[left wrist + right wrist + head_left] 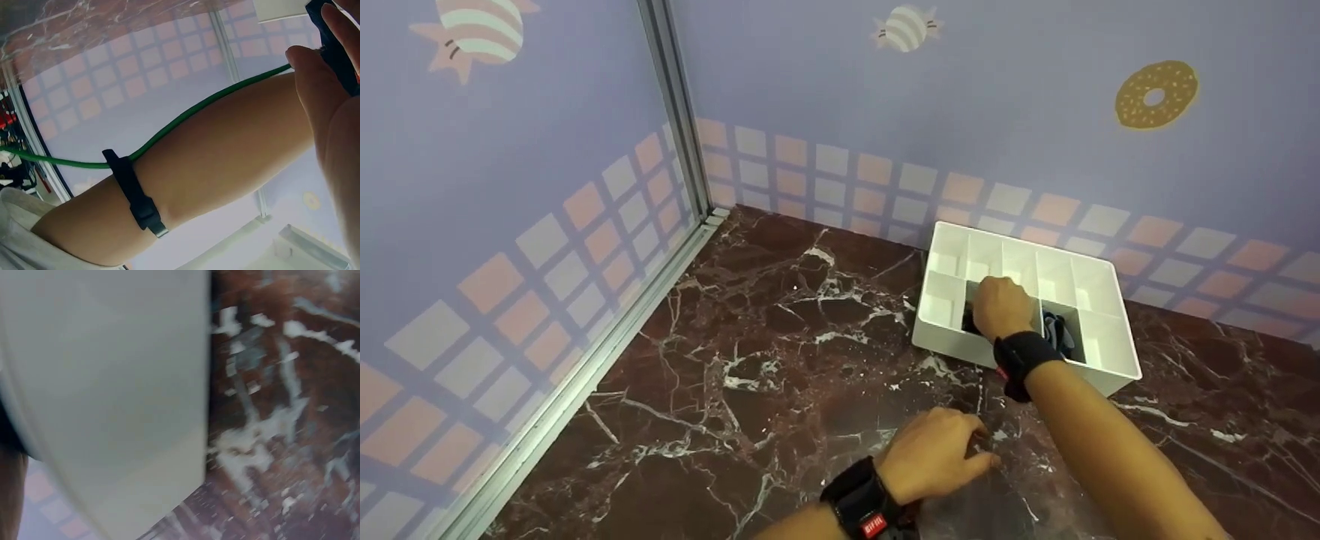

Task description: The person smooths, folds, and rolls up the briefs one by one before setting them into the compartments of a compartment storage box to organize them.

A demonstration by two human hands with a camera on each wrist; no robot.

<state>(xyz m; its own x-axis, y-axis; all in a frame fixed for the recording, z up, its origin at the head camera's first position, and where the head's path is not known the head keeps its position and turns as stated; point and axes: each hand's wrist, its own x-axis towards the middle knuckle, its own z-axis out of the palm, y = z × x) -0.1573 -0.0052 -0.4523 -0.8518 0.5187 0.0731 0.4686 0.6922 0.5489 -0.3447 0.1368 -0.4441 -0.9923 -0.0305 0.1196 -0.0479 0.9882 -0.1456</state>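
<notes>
My right hand [1003,307] reaches down into a front compartment of the white divided box [949,341], its fingers hidden below the rim. Some dark material [968,321] shows beside the hand; whether the fingers grip it I cannot tell. One compartment to the right holds a dark and grey cloth bundle [1057,335]. Nearer to me, my left hand [934,454] hovers over the marbled tabletop with loosely bent fingers and nothing in them. In the right wrist view, the outer wall of the box [112,394] fills the left half.
The box stands near the back wall [825,75], with several bare compartments. A side wall [510,187] meets it at a metal post [679,105]. A green cable [185,115] runs along the right forearm under a black strap [134,194].
</notes>
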